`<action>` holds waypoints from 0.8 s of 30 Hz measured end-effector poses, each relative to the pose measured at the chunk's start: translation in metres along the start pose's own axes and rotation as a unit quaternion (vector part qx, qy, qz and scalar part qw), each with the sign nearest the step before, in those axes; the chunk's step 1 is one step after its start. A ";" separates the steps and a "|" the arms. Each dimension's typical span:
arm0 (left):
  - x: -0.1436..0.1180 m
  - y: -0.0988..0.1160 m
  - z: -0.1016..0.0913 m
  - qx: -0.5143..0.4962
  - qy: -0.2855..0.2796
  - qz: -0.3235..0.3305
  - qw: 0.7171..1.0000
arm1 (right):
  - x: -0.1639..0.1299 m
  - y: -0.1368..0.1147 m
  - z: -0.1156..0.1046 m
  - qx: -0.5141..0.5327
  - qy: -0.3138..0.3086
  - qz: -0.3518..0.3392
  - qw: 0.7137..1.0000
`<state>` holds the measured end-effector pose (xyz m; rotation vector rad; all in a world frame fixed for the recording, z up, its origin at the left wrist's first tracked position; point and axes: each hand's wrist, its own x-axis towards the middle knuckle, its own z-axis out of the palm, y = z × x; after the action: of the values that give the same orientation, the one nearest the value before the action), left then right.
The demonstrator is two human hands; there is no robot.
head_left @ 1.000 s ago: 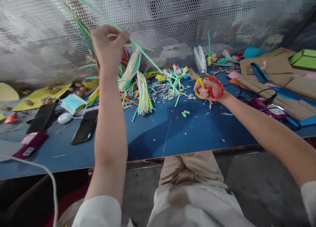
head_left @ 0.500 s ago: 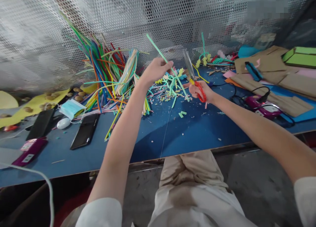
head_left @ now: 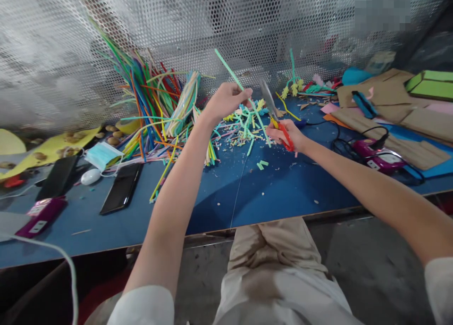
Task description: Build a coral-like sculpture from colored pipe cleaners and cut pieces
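My left hand (head_left: 226, 100) pinches a long mint-green strip (head_left: 230, 74) that slants up to the left and down toward the table. My right hand (head_left: 287, 134) grips scissors (head_left: 274, 113) with red and yellow handles, their blades pointing up beside the strip's lower part. Under both hands lies a pile of cut coloured pieces (head_left: 244, 124) on the blue table (head_left: 269, 188). A large bundle of coloured strips (head_left: 148, 98) leans against the mesh wall to the left.
Two dark phones (head_left: 122, 187), a white mouse (head_left: 91, 176), a face mask (head_left: 101, 154) and a purple device (head_left: 37, 216) lie at left. Cardboard sheets (head_left: 389, 112), a cabled purple device (head_left: 375, 155) and a green box (head_left: 430, 84) sit at right. A perforated metal wall (head_left: 212, 28) backs the table.
My left hand pulled one mint-green strip from the bundle at left and carried it right to the scissors. My right hand turned the scissors toward the strip.
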<state>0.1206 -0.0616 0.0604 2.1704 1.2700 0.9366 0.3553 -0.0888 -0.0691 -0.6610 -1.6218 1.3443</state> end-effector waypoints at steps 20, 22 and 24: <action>-0.002 -0.003 -0.002 0.013 -0.011 -0.008 1.000 | -0.002 -0.002 -0.003 -0.036 0.011 0.017 0.999; -0.002 -0.007 -0.004 0.060 -0.038 0.006 0.997 | -0.001 0.001 -0.004 -0.030 0.038 0.011 0.999; -0.002 -0.007 -0.004 0.114 -0.096 0.024 0.989 | 0.000 0.004 -0.004 -0.019 0.069 0.004 0.997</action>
<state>0.1130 -0.0597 0.0577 2.4094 1.2866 0.6056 0.3583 -0.0856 -0.0723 -0.7660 -1.5380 1.2480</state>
